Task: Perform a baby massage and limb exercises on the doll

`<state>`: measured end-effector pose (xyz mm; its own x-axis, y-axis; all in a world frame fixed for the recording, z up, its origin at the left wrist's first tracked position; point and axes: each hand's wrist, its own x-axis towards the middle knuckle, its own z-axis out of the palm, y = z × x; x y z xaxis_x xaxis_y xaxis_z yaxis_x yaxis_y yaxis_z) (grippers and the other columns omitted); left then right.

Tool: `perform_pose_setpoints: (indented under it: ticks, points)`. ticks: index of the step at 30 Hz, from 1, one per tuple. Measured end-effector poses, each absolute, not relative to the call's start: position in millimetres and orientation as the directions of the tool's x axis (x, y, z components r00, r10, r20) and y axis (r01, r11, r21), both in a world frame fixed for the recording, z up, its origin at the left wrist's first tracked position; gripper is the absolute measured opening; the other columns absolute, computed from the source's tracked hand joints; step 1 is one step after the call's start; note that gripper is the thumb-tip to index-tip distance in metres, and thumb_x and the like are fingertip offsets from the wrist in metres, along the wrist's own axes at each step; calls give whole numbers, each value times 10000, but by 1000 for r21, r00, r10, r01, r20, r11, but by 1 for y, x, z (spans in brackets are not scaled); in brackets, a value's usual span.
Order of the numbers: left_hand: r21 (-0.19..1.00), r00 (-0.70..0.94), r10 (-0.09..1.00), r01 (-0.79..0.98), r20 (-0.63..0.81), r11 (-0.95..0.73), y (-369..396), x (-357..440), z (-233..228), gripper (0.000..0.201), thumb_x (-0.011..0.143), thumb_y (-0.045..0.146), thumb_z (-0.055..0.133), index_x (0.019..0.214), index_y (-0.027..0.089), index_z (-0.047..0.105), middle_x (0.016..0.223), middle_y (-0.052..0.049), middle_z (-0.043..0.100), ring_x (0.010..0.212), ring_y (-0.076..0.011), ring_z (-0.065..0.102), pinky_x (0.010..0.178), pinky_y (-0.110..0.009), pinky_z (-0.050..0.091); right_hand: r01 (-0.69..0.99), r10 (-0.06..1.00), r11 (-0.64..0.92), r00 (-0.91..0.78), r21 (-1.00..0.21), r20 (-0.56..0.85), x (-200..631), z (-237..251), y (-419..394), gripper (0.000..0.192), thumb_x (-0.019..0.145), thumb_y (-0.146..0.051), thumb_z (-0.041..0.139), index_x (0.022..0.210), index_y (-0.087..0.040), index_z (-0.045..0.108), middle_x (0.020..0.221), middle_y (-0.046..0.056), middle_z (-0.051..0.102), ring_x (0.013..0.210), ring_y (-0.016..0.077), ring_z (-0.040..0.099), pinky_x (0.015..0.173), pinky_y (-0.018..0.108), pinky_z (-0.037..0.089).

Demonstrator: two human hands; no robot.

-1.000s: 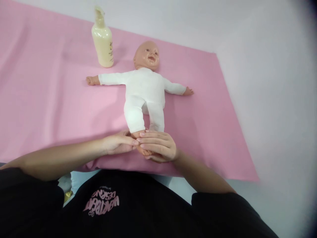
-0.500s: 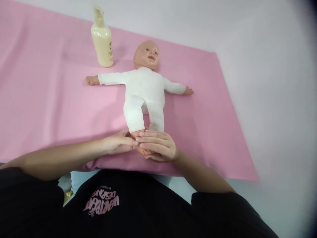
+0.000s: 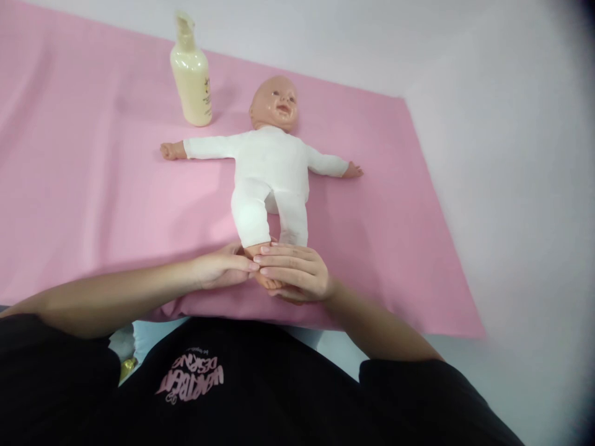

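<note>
Your left hand (image 3: 218, 271) and right hand (image 3: 295, 274) are wrapped together around the doll's (image 3: 272, 167) foot on the pink sheet (image 3: 93, 186), mid-rub; keep pressure gentle.

The doll (image 3: 271, 179) lies on its back on the sheet (image 3: 93, 186) in front of me, head away from me, arms spread out to either side, feet toward me. My left hand (image 3: 220, 267) and right hand (image 3: 295, 272) meet at its feet near the sheet's front edge, fingertips touching, the left coming in from the left and the right from the right. The bottle (image 3: 191, 71) stands upright on the sheet behind the doll's arm, to the left of its head.
</note>
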<state>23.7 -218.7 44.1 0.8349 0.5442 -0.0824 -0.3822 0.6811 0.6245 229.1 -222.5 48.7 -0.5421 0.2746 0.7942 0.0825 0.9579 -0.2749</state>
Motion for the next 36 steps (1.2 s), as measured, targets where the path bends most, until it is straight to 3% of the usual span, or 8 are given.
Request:
perform_pose_setpoints:
  ticks: [12, 17, 22, 28, 33, 36]
  points:
    - [578, 849, 515, -363, -118, 731, -218, 23, 45, 344, 754, 84, 742, 1093, 129, 704, 893, -71, 788, 822, -188, 755, 823, -301, 586, 56, 270, 956, -555, -288, 787, 230, 48, -223, 348, 991, -250, 625, 1294, -80, 642, 1154, 142, 780, 1258, 225, 681, 1091, 371, 591]
    - [578, 832, 534, -364, -150, 730, -217, 23, 43, 411, 733, 66, 767, 1130, 137, 691, 998, -85, 786, 922, -205, 752, 870, -315, 580, 82, 284, 953, -569, -290, 771, 230, 48, -224, 349, 1002, -272, 615, 1294, -82, 640, 1165, 132, 779, 1253, 216, 684, 1097, 368, 591]
    - [587, 841, 524, -358, -134, 726, -216, 22, 43, 371, 763, 112, 764, 1127, 136, 692, 939, -73, 787, 864, -193, 754, 837, -311, 585, 101, 278, 958, -564, -269, 778, 230, 49, -224, 345, 1013, -278, 602, 1313, -109, 619, 1149, 113, 784, 1244, 208, 690, 1062, 367, 621]
    - [598, 850, 511, -346, -126, 723, -216, 22, 44, 412, 776, 149, 721, 1185, 131, 672, 984, -104, 788, 997, -254, 752, 939, -378, 562, 107, 255, 966, -550, -236, 795, 230, 49, -223, 348, 1002, -278, 612, 1303, -103, 627, 1118, 110, 790, 1253, 207, 684, 1055, 346, 618]
    - [606, 871, 481, -331, -98, 724, -214, 23, 48, 313, 780, 167, 684, 1088, 113, 692, 842, -86, 783, 926, -257, 762, 931, -391, 562, 100, 239, 970, -552, -221, 799, 231, 47, -222, 372, 996, -304, 620, 1289, -76, 633, 1107, 131, 786, 1262, 224, 679, 1053, 359, 614]
    - [594, 860, 497, -344, -111, 727, -214, 23, 49, 320, 768, 170, 689, 1085, 126, 693, 876, -83, 785, 936, -252, 756, 962, -404, 553, 85, 245, 968, -543, -238, 803, 233, 46, -222, 403, 1025, -357, 553, 1292, -66, 630, 1085, 146, 784, 1239, 247, 692, 1008, 387, 641]
